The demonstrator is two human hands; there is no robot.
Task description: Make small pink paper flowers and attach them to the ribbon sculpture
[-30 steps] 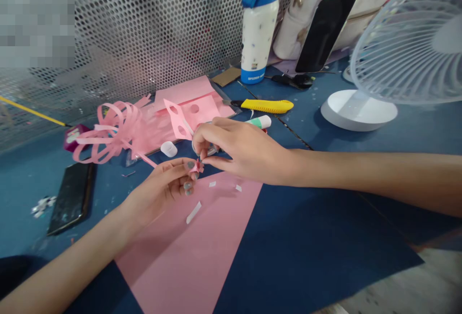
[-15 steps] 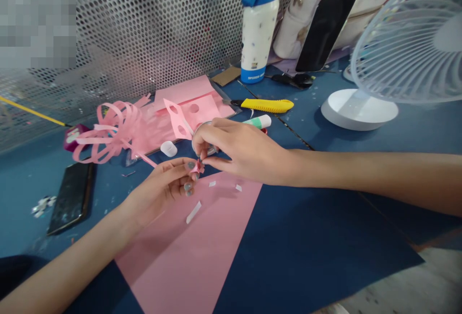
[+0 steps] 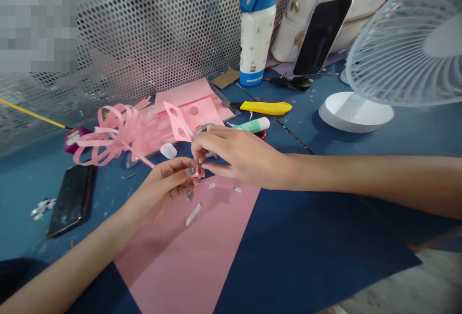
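Observation:
Between finger and thumb, my left hand (image 3: 169,179) holds a small folded piece of pink paper (image 3: 197,173). My right hand (image 3: 238,155) is pinched at the upper edge of that same piece, and its fingertips nearly meet the left ones; whether they grip it is hard to see. Both hands are above a pink paper sheet (image 3: 195,256), on which lie a white strip (image 3: 193,214) and two small white bits (image 3: 211,185). Behind the right hand is a glue stick (image 3: 254,125), partly covered, and a roll of tape (image 3: 202,133).
Pink paper strips (image 3: 115,131) and cut pink paper (image 3: 193,111) lie at the back left. A yellow cutter (image 3: 267,107), a bottle (image 3: 257,39), a propped phone (image 3: 323,34) and a fan (image 3: 355,111) stand or lie behind. Another phone (image 3: 72,198) is at left.
The view has shifted slightly. My right hand sits a little lower, showing more of the glue stick, and my left fingers have turned the pink piece slightly.

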